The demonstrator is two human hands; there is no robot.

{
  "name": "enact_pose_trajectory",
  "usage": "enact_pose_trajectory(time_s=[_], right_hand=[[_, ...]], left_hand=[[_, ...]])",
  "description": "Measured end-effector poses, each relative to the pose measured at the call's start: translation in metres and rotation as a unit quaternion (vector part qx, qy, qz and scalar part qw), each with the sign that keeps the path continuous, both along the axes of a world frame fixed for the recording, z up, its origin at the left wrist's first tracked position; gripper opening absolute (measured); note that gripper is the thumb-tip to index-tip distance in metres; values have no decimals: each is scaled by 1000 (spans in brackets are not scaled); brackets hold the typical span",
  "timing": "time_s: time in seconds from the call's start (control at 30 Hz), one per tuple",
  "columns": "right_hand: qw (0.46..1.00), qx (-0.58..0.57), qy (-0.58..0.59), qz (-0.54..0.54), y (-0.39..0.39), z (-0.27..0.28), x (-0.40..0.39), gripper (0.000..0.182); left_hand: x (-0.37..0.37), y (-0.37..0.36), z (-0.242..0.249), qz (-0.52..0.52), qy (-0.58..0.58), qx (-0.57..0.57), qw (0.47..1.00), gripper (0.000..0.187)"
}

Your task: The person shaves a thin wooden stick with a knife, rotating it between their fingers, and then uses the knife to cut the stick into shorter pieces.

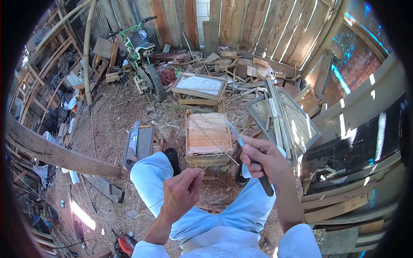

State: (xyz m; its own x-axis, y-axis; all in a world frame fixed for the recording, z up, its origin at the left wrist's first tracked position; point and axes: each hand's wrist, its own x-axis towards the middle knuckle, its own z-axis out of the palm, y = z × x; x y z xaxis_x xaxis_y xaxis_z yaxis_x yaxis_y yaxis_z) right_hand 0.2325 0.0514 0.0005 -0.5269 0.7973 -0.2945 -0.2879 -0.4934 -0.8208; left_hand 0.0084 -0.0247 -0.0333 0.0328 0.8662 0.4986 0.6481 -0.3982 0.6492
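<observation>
My right hand (263, 160) is closed around the dark handle of a knife (235, 132), its blade pointing up and away to the left. Lower and nearer my lap, my left hand (183, 189) is closed in a pinch on a thin wooden strip (150, 208), which shows on both sides of the fist. Between my feet stands a wooden box (209, 121) with a slatted top. A few thin sticks (210, 136) lie across this top, close to the knife blade.
A small bench (146, 141) with a long-bladed tool (134, 136) stands by my left foot. Framed panels (200, 84) and scrap wood (232, 64) lie ahead. A small motorbike (144, 60) leans at the back left. A beam (64, 148) crosses the left side.
</observation>
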Motion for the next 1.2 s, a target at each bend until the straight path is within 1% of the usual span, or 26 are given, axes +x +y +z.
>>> enact_pose_trajectory(time_s=[0.07, 0.1, 0.17, 0.23, 0.27, 0.3, 0.37, 0.4, 0.43, 0.5, 0.57, 0.63, 0.67, 0.7, 0.77, 0.8, 0.87, 0.9, 0.97, 1.0, 1.03, 1.1, 1.13, 1.17, 1.2], right_hand=[[1000, 1, -5, 20, -7, 0, -5, 35], [999, -4, -7, 37, -11, 1, -8, 36], [999, -1, -7, 34, -10, 2, -4, 37], [1000, 1, 19, -10, 4, -1, 11, 37], [1000, 2, -6, -24, 2, -1, 10, 37], [1000, 4, -8, -22, -3, 0, 8, 37], [1000, 10, 12, 19, -13, 5, -1, 36], [999, -11, -35, 2, -9, 7, 2, 37], [999, -10, -33, 2, -2, 5, 7, 37], [996, 1, 9, -87, 20, -6, 21, 36], [996, 28, 27, -85, 29, -7, 27, 34], [991, 47, -62, -106, 22, -8, 19, 32], [991, 45, -71, -107, 19, -11, 11, 31], [990, 51, -67, -113, 16, -11, 3, 31], [990, 64, -26, -119, 14, -22, -8, 31], [990, 76, -24, -112, 12, -24, -15, 31], [979, 108, -58, -163, 6, -27, -33, 27], [979, 115, -56, -158, 5, -32, -40, 27], [965, 165, -145, -142, 5, -45, -54, 23], [955, 186, -189, -133, 7, -51, -60, 20], [955, 187, -188, -130, 8, -54, -65, 20], [888, 309, -276, -197, 8, -59, -75, 21], [860, 334, -329, -204, 8, -56, -75, 20], [862, 333, -326, -197, 7, -54, -74, 20], [846, 346, -351, -201, 7, -52, -72, 18]], left_hand=[[1, 1, 1, 2, 10, 15, 1000, 9], [-1, -1, 1, 6, 2, -3, 1000, 9], [-2, -2, 0, 6, -1, -25, 1000, 9], [0, -3, 0, 0, 16, 12, 1000, 8], [-2, -2, 0, 1, 15, 14, 1000, 8], [-3, -2, 0, 6, 4, 2, 1000, 8], [-2, -2, 0, 7, -4, -12, 1000, 7], [-2, -1, 0, 1, 0, -11, 1000, 7], [-2, -2, 0, -3, 4, -10, 1000, 7], [-6, 0, -2, 5, -13, -5, 1000, 6], [-9, 8, -1, 20, -32, 10, 999, 6], [-9, 18, 6, 4, -130, -31, 991, 5], [-5, 27, 10, -18, -197, -20, 980, 6], [-1, 38, 11, -10, -197, -6, 980, 6], [3, 62, 10, -54, -343, -22, 937, 7], [5, 74, 15, -51, -342, -8, 938, 7], [7, 92, 23, -44, -383, -18, 923, 8], [9, 100, 19, -42, -382, -10, 923, 8], [12, 115, 4, -91, -465, -22, 880, 10], [16, 115, 3, -83, -457, -10, 886, 10], [19, 113, 0, -80, -456, -8, 886, 10], [20, 110, -3, -84, -481, -18, 872, 9], [18, 110, -6, -72, -481, -14, 874, 9], [15, 110, -9, -63, -480, -13, 875, 9], [12, 110, -9, -58, -469, 0, 881, 9]])
